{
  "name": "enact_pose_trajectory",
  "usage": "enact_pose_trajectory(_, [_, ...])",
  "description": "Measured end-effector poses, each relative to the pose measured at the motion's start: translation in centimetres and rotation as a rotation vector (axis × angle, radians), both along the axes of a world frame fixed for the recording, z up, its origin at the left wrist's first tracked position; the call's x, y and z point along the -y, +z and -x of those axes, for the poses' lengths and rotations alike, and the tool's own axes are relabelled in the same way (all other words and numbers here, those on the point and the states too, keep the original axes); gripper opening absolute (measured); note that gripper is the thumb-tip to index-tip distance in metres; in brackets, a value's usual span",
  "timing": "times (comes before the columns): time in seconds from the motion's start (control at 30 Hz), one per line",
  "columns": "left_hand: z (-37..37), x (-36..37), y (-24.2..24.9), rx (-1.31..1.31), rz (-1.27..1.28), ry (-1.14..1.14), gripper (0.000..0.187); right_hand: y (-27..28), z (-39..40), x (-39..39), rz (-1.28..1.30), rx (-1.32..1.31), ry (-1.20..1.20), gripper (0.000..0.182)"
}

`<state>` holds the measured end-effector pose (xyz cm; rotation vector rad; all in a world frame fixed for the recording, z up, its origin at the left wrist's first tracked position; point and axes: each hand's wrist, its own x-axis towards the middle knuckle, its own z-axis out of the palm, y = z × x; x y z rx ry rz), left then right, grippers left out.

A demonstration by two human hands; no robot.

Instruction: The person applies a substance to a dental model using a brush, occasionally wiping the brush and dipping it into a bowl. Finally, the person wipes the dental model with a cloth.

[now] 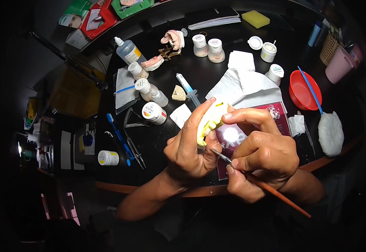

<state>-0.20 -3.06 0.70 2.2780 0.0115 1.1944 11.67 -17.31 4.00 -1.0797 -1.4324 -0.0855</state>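
My left hand (pixel 186 152) grips a yellow dental cast with white teeth (pixel 210 120) between thumb and fingers, tilted up over the bench. My right hand (pixel 267 156) pinches a thin brush with a reddish-brown wooden handle (pixel 277 193). Its metal neck points up and left, and the tip lies close to my left thumb, below the cast. One finger of my right hand reaches to the cast's right side. Under both hands lies a dark red patterned pad (pixel 229 145), partly hidden. A syringe (pixel 186 85) rests just beyond the cast.
White tissues (pixel 244 84) and a red bowl (pixel 302 94) stand beyond my right hand. Several jars, including a white one (pixel 154 113), and a jaw model on an articulator (pixel 172 40) occupy the back left. A blue toothbrush (pixel 118 136) and tweezers (pixel 136 151) lie left.
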Motion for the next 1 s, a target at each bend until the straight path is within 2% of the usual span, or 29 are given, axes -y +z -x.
enact_pose_trajectory(0.23, [-0.18,0.0,0.15,0.041,-0.054,-0.017,0.049,-0.25,0.18,-0.01,-0.041,-0.109,-0.053,0.018])
enact_pose_trajectory(0.33, [-0.27,0.21,0.17,0.04,0.005,-0.033,0.05,-0.51,0.26,-0.27,-0.058,-0.093,-0.086,0.018])
enact_pose_trajectory(0.43, [-0.57,-0.06,0.09,0.067,-0.072,-0.014,0.05,-0.56,0.21,-0.22,-0.058,-0.078,-0.102,0.017])
enact_pose_trajectory(0.57, [-0.12,0.46,0.41,0.004,0.01,-0.012,0.05,-0.55,0.19,-0.21,-0.049,-0.067,-0.115,0.017])
enact_pose_trajectory(0.73, [-0.58,-0.06,0.09,0.068,-0.08,-0.02,0.05,-0.42,-0.04,0.16,-0.009,-0.031,-0.08,0.018])
enact_pose_trajectory(1.0, [-0.49,0.05,0.18,0.058,-0.038,-0.035,0.052,-0.52,0.12,-0.18,-0.037,-0.05,-0.116,0.016])
